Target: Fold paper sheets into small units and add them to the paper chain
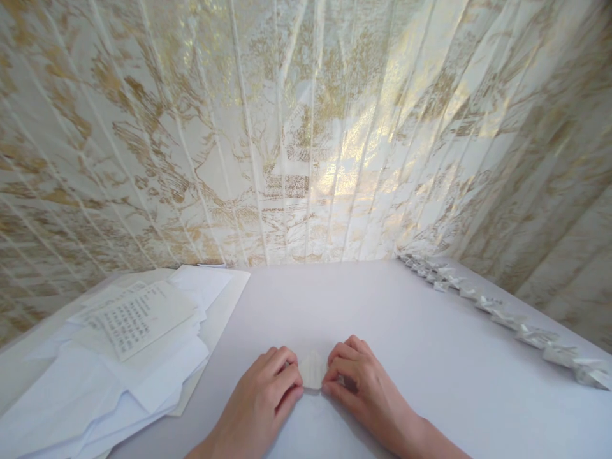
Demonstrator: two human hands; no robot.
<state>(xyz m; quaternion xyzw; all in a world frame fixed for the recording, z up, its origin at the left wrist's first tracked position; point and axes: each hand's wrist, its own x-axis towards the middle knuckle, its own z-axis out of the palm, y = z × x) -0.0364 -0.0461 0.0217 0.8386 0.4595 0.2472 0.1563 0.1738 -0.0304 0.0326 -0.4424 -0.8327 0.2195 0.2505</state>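
A small folded piece of white paper [313, 370] lies on the white table [363, 306] near the front edge. My left hand [261, 405] is curled, its fingertips pressing on the paper's left side. My right hand [361, 382] is curled too and pinches the paper's right side. Only the pointed middle of the paper shows between the two hands; its outer parts are hidden under my fingers.
A loose pile of white sheets [119, 357], some printed, covers the table's left part. A row of several small folded paper pieces [502, 315] runs along the right edge. A white and gold patterned curtain [306, 127] hangs behind the table.
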